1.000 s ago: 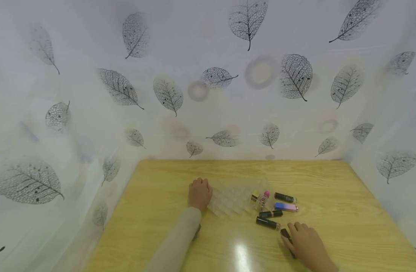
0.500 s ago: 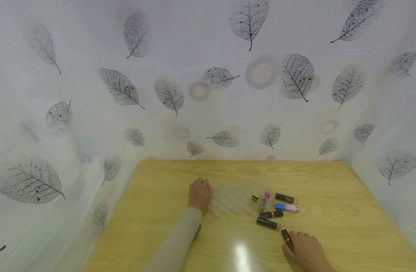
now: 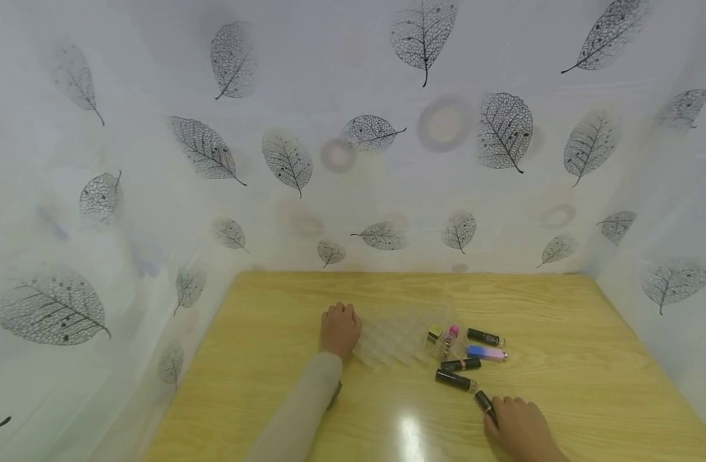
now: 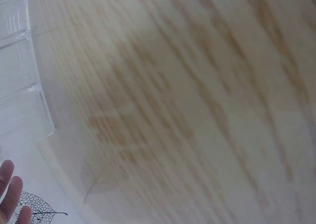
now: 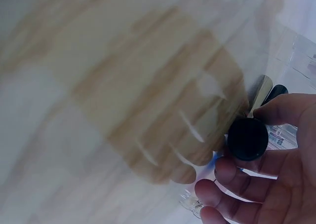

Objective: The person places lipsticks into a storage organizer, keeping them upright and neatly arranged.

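My right hand (image 3: 522,428) pinches a black lipstick tube (image 3: 484,403) between thumb and fingers, low at the right of the head view. The tube's round black end (image 5: 248,138) faces the camera in the right wrist view. My left hand (image 3: 340,330) lies at the left side of a clear divided organizer (image 3: 387,340), its fingers (image 4: 12,197) loosely bent with nothing seen in them. Whether it touches the organizer I cannot tell. A gold-topped lipstick (image 3: 434,333) and a pink-topped lipstick (image 3: 453,331) stand in the organizer's right end.
Right of the organizer lie a black tube (image 3: 484,337), a blue-and-pink tube (image 3: 486,353), a black tube with a pinkish band (image 3: 460,364) and another black tube (image 3: 454,380). A leaf-print sheet (image 3: 353,192) hangs behind and beside the wooden table (image 3: 272,398).
My right hand has drawn slightly back toward the table's near edge, and the lipstick tube in it has turned a little. The left hand stays put.
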`<state>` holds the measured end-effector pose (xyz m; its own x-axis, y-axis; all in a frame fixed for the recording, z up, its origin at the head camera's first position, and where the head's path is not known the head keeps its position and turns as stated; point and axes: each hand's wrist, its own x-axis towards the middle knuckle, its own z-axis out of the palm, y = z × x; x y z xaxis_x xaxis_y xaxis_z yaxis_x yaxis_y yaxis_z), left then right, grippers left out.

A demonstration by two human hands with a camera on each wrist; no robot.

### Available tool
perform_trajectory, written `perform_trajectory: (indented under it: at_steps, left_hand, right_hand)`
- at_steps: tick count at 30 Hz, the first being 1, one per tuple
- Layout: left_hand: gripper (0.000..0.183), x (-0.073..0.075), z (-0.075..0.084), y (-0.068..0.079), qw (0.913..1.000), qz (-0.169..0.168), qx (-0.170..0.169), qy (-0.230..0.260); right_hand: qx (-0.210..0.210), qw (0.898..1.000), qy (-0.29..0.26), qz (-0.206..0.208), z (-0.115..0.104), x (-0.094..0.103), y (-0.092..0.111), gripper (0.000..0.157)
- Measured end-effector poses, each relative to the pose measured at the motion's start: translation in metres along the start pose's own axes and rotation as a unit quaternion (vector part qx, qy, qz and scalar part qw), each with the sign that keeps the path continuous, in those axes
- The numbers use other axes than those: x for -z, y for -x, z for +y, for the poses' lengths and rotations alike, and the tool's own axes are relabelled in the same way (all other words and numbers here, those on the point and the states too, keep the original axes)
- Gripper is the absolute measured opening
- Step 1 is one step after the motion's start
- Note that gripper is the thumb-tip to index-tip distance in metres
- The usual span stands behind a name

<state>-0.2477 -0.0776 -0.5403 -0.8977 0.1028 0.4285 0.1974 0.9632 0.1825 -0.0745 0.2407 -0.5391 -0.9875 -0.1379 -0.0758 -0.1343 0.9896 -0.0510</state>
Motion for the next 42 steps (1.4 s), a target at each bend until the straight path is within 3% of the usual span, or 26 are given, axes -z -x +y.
perform_trajectory:
  at_steps: [24,31,42]
  left_hand:
    - [0.018,-0.001,0.002,-0.001,0.9998,-0.018,0.008,0.005]
    - [0.016,-0.005,0.000,-0.001,0.9999,-0.011,0.009,0.008]
    - [0.018,-0.011,-0.003,-0.001,1.0000,0.000,0.003,0.006]
  right_hand:
    - [0.014,0.999,0.012,0.031,0.002,0.017,-0.003,0.034]
    - [0.033,0.993,-0.050,0.100,0.000,0.038,-0.005,0.030]
    - [0.053,0.979,-0.127,0.149,-0.014,0.082,-0.011,0.021]
